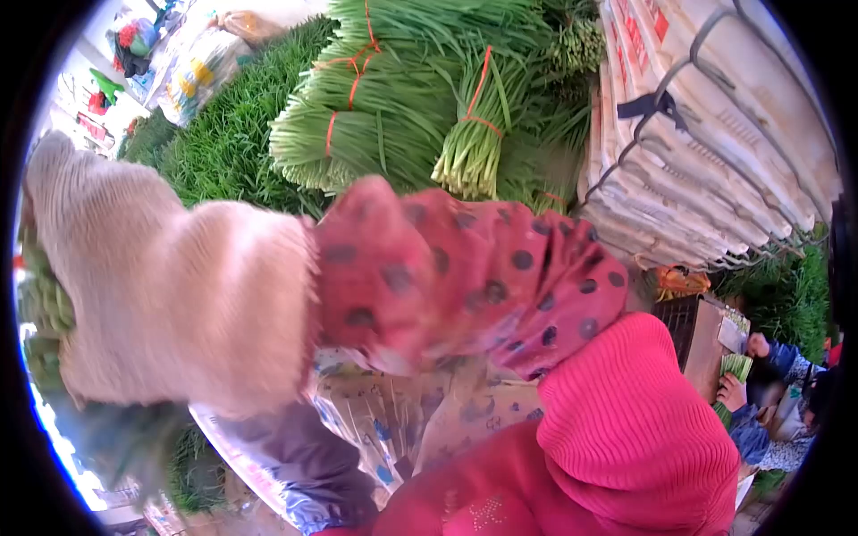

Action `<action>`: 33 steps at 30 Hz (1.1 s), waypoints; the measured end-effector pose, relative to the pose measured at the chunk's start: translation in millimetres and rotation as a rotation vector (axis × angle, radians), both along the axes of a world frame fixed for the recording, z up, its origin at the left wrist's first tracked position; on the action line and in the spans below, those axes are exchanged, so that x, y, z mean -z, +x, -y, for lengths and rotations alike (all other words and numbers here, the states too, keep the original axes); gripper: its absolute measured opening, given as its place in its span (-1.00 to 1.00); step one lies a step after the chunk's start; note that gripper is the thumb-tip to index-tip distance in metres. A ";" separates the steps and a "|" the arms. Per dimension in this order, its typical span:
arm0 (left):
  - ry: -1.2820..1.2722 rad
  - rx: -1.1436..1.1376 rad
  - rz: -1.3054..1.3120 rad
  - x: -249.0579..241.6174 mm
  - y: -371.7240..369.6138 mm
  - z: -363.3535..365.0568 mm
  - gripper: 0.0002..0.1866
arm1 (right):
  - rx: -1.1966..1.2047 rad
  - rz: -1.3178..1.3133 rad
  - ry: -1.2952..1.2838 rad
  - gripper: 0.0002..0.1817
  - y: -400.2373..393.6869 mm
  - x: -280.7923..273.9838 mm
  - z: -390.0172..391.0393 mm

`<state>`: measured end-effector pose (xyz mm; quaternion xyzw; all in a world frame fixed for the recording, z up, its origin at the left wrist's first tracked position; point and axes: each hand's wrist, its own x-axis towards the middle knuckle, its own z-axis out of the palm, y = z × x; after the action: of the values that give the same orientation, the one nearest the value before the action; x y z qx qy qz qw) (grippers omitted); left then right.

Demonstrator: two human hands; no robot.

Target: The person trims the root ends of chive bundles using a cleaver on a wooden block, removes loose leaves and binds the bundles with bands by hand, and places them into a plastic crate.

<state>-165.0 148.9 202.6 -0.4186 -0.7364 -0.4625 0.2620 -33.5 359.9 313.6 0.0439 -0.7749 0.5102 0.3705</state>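
Observation:
A large beige knitted glove covers my right hand, close to the camera at the left. My right arm reaches across in a red sleeve cover with dark dots. The fingers are turned away, and what they grip, if anything, is hidden. Green stalks show at the left edge beyond the glove, and blurred dark green leaves hang below it. A purple-grey sleeve, apparently on my left arm, runs up behind the glove; my left hand is out of sight.
Banded bunches of long green leaves are stacked ahead, beside loose greens. Wire-bound stacked white packs stand at the upper right. Below them at the right, another person's hands hold a green bunch by a box.

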 end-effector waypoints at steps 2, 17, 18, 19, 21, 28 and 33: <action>-0.074 -0.153 -0.253 -23.9 -0.6 36.2 -0.22 | -0.080 0.030 -0.091 -0.28 1.2 11.3 10.1; -0.979 0.313 0.927 245.5 -42.6 3.3 0.37 | 0.432 1.494 0.372 -0.59 95.7 402.5 35.1; -0.994 0.319 0.994 258.8 -42.5 -4.2 0.38 | 0.425 1.468 0.403 -0.61 95.3 400.4 34.7; -1.126 0.246 0.886 270.6 -40.8 -7.3 0.42 | 0.417 1.439 0.434 -0.62 93.2 397.6 33.1; -1.263 0.176 0.770 278.6 -36.0 -13.1 0.46 | 0.460 1.449 0.463 -0.60 87.0 408.7 29.1; -1.522 -0.121 0.232 206.9 34.4 -67.8 0.67 | 0.373 1.462 -0.088 -0.21 78.6 387.2 11.4; -1.573 -0.233 0.321 227.1 37.4 -104.1 0.60 | 0.306 1.326 -0.277 -0.12 80.1 365.9 13.0</action>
<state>-127.6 253.0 -24.5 -0.3293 -0.9135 0.1665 -0.1714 46.6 346.9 -52.2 -0.4346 -0.7629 0.4655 -0.1115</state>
